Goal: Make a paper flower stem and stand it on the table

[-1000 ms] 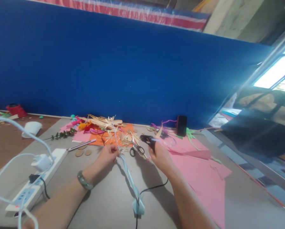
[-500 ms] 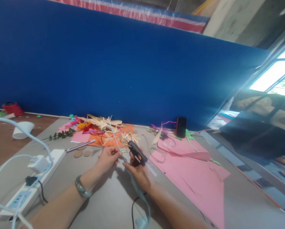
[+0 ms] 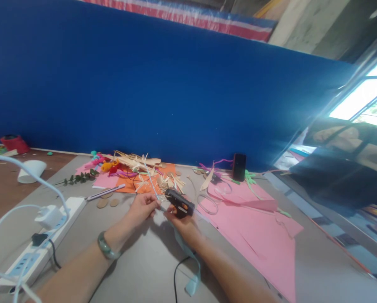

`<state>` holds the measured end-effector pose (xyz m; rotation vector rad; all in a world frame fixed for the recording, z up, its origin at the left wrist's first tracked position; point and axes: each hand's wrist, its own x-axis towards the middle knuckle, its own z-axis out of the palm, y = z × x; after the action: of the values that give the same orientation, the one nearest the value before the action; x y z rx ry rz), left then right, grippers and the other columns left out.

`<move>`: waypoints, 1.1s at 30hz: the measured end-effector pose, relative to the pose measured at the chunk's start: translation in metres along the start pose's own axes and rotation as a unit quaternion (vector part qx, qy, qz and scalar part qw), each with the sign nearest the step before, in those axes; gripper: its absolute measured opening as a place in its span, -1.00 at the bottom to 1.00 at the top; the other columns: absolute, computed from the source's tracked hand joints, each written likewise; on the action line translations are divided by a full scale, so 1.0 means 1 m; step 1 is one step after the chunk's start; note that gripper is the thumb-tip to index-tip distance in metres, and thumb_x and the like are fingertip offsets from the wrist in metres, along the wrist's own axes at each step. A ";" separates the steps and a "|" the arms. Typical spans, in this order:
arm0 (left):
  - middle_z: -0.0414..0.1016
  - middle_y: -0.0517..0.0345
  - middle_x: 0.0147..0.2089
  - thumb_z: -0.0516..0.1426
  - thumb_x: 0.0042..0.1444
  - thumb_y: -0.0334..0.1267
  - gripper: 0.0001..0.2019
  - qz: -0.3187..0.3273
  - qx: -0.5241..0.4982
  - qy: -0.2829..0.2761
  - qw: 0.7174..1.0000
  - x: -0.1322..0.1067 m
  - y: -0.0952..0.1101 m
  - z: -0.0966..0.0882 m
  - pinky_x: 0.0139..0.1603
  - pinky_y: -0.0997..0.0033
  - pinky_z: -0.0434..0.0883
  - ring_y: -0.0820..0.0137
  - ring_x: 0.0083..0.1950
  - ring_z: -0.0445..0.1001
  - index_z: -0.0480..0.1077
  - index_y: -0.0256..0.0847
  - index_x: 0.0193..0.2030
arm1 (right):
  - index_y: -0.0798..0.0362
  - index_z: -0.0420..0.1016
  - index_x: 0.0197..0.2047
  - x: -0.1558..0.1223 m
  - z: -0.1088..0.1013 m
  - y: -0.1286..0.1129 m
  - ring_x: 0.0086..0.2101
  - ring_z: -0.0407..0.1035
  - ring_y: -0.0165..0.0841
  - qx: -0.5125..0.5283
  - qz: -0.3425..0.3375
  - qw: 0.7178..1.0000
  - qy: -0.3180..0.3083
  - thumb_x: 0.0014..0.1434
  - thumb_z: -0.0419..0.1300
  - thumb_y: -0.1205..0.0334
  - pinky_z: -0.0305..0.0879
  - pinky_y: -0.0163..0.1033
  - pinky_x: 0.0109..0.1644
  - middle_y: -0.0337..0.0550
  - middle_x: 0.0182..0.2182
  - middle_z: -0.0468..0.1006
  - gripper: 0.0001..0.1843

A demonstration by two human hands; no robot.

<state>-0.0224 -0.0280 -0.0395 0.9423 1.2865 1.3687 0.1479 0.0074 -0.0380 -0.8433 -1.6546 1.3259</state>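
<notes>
My left hand (image 3: 143,207) is closed, thumb and forefinger pinching the lower end of a thin pale stem (image 3: 151,181) that slants up and away. My right hand (image 3: 183,225) is wrapped round a black glue gun (image 3: 180,203), its nozzle end pointing up and to the left. A light blue ribbon (image 3: 193,284) runs from between the two hands, past my right wrist, down to the table. Thumb and fingertips of the right hand also touch the ribbon near the stem's base. The exact contact between ribbon and stem is too small to make out.
Left lies a white power strip (image 3: 27,259) with plugs and cables. Behind the hands are dried husk flowers (image 3: 138,160) on orange paper (image 3: 125,184), wooden discs (image 3: 102,203) and a pen (image 3: 106,192). Pink paper (image 3: 254,235) and a black phone-like box (image 3: 239,167) are right.
The glue gun has tilted and shifted slightly left, toward the pinched stem. The hanging ribbon's lower end has swung a little to the right. My left hand stays nearly in place.
</notes>
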 end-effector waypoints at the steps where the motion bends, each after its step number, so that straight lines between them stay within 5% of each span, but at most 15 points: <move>1: 0.29 0.34 -0.71 0.27 -0.16 -0.10 -0.71 -0.001 -0.001 0.000 1.000 0.000 0.001 0.000 -0.72 0.57 -0.05 0.64 -0.77 0.08 0.31 -0.25 -0.53 | 0.00 0.27 -0.16 0.001 0.000 0.000 -0.45 0.37 -0.36 -0.005 -0.008 1.000 0.007 -0.05 0.34 0.11 0.38 -0.21 -0.30 -0.26 -0.41 0.46 -0.58; 9: 0.32 0.29 -0.71 0.27 -0.13 -0.07 -0.70 -0.017 0.015 -0.001 1.000 0.002 -0.001 -0.002 -0.72 0.59 -0.01 0.62 -0.74 0.11 0.34 -0.26 -0.53 | 0.07 0.40 -0.28 0.016 -0.008 0.017 -0.45 0.38 -0.30 -0.119 -0.011 0.992 0.046 0.02 0.26 0.07 0.34 -0.19 -0.29 -0.18 -0.47 0.50 -0.73; 14: 0.21 0.35 -0.76 0.25 -0.10 -0.06 -0.71 -0.001 0.038 0.003 0.999 0.007 0.000 -0.012 -0.70 0.58 0.00 0.61 -0.74 0.08 0.36 -0.26 -0.53 | 0.05 0.38 -0.59 0.017 -0.022 -0.005 -0.59 0.28 -0.37 -0.165 0.017 0.986 0.028 0.14 0.12 -0.07 0.25 -0.24 -0.40 -0.26 -0.70 0.33 -0.58; 19: 0.23 0.33 -0.74 0.24 -0.12 -0.09 -0.73 0.005 0.062 0.010 0.998 0.008 0.004 -0.016 -0.68 0.58 0.03 0.59 -0.72 0.12 0.34 -0.26 -0.54 | 0.04 0.51 -0.46 0.010 -0.037 -0.033 -0.60 0.27 -0.38 -0.149 0.019 0.984 -0.092 0.08 0.21 0.01 0.22 -0.27 -0.45 -0.28 -0.69 0.38 -0.73; 24: 0.27 0.30 -0.72 0.23 -0.13 -0.11 -0.75 0.003 0.078 0.008 0.997 0.011 0.000 -0.020 -0.68 0.57 0.05 0.57 -0.72 0.16 0.33 -0.25 -0.54 | 0.00 0.58 -0.34 0.004 -0.031 -0.041 -0.54 0.32 -0.33 -0.128 0.025 0.978 -0.165 0.00 0.28 0.08 0.26 -0.28 -0.45 -0.31 -0.68 0.40 -0.80; 33: 0.24 0.33 -0.73 0.22 -0.11 -0.13 -0.77 -0.008 0.082 -0.005 0.997 0.008 0.007 -0.020 -0.68 0.57 0.01 0.58 -0.72 0.11 0.33 -0.24 -0.54 | 0.00 0.55 -0.42 0.012 -0.032 -0.032 -0.49 0.40 -0.28 -0.150 0.034 0.977 -0.150 0.03 0.25 0.03 0.33 -0.25 -0.41 -0.26 -0.66 0.43 -0.78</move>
<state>-0.0443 -0.0240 -0.0361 1.0467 1.4137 1.2588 0.1714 0.0247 -0.0017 -0.9141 -2.1188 1.3165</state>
